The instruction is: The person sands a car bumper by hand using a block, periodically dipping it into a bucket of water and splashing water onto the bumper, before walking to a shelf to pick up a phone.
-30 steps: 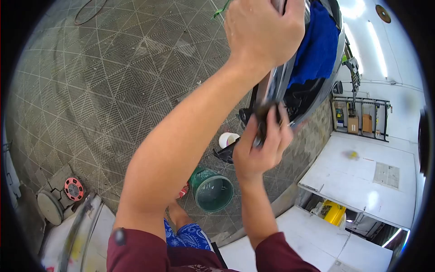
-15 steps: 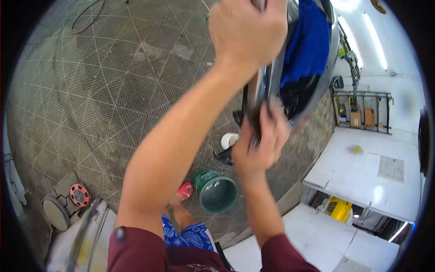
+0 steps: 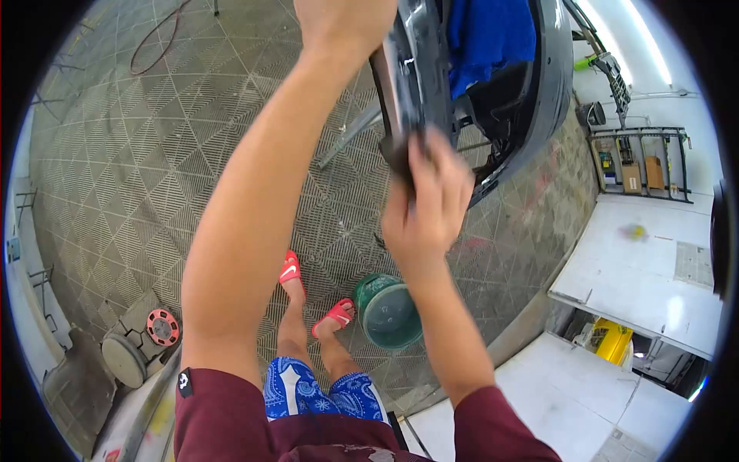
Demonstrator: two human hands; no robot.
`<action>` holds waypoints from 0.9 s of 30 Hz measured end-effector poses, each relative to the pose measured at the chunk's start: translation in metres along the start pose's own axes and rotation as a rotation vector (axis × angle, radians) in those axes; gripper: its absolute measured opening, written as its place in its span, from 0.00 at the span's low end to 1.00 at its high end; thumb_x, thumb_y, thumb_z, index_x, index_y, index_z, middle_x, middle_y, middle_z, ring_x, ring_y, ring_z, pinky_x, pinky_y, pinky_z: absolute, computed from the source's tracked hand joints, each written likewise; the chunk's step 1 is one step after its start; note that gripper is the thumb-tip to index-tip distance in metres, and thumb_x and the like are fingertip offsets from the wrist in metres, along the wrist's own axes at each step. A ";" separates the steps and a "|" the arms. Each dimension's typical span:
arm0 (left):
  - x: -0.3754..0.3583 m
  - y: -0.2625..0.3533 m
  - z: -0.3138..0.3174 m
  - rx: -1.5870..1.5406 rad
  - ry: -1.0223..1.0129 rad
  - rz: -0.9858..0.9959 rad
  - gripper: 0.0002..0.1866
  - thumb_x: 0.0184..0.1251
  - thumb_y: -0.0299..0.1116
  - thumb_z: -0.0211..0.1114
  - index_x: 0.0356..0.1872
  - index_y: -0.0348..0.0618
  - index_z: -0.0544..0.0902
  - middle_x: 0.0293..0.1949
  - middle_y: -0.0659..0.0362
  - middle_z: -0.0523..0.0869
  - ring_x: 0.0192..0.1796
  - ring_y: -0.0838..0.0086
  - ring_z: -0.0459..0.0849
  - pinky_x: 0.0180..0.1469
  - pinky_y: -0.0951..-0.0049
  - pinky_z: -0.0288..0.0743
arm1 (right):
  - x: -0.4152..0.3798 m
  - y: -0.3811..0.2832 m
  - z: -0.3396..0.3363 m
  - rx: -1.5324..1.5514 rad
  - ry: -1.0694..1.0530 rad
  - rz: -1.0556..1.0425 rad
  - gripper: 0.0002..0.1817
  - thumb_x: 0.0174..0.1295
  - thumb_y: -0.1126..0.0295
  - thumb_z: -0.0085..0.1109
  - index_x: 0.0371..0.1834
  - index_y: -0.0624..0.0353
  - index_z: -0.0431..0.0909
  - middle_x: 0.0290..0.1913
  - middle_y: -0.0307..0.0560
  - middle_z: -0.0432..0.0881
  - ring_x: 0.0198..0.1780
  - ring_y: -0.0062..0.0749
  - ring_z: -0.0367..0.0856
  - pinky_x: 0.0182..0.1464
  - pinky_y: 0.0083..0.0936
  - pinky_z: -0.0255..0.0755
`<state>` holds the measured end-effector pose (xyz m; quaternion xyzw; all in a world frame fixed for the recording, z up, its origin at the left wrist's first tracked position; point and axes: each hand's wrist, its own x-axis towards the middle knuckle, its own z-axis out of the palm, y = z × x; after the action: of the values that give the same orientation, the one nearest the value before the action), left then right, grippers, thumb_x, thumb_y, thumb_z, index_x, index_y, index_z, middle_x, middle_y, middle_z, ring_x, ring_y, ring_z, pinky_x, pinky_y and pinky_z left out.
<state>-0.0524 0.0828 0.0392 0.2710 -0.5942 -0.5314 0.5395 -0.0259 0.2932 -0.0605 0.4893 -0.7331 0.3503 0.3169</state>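
A glossy dark car bumper (image 3: 548,115) runs down from the top of the view, with its wet, shiny edge (image 3: 412,65) towards me. At the lower end of this edge is my right hand (image 3: 427,200), its fingers bent and blurred. They are closed on a thin dark sheet (image 3: 396,158), which looks like sandpaper and is pressed against the edge. My left hand (image 3: 346,23) is higher up beside the bumper, cut off by the top of the view, so its fingers are hidden. A blue cloth (image 3: 493,38) hangs over the bumper.
A green bucket (image 3: 369,289) with cloudy liquid stands by my feet in red slides (image 3: 336,316). A metal stand leg (image 3: 350,135) shows below the bumper. White panels (image 3: 647,246) are at right, a black rack (image 3: 685,162) behind them. A hose (image 3: 158,50) lies on the floor.
My view has shifted, so the bumper and both hands appear farther left and higher. Both feet now show. The right hand stays on the bumper's edge with the dark sheet.
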 end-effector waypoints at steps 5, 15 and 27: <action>-0.032 -0.015 -0.010 0.227 -0.075 0.135 0.45 0.88 0.60 0.51 0.86 0.30 0.55 0.81 0.31 0.63 0.84 0.37 0.58 0.87 0.51 0.48 | -0.181 -0.008 -0.099 -0.068 -0.258 0.224 0.22 0.62 0.81 0.71 0.61 0.67 0.85 0.68 0.59 0.85 0.61 0.57 0.84 0.65 0.47 0.78; -0.195 -0.069 -0.027 0.368 -0.242 0.252 0.43 0.92 0.48 0.47 0.87 0.22 0.41 0.89 0.32 0.44 0.91 0.39 0.41 0.90 0.47 0.37 | -0.297 -0.036 -0.189 0.123 -0.474 0.591 0.22 0.68 0.79 0.69 0.66 0.66 0.81 0.68 0.62 0.82 0.63 0.61 0.81 0.64 0.49 0.77; -0.211 -0.072 -0.059 0.673 -0.334 0.517 0.42 0.90 0.39 0.49 0.87 0.23 0.38 0.89 0.28 0.38 0.90 0.34 0.40 0.89 0.40 0.32 | -0.371 -0.012 -0.213 0.204 -0.456 0.910 0.21 0.76 0.69 0.65 0.67 0.70 0.79 0.65 0.70 0.81 0.64 0.68 0.81 0.66 0.52 0.76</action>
<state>0.0412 0.2313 -0.1111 0.1846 -0.8609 -0.1929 0.4331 0.1303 0.6495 -0.2396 0.2135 -0.8841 0.4069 -0.0844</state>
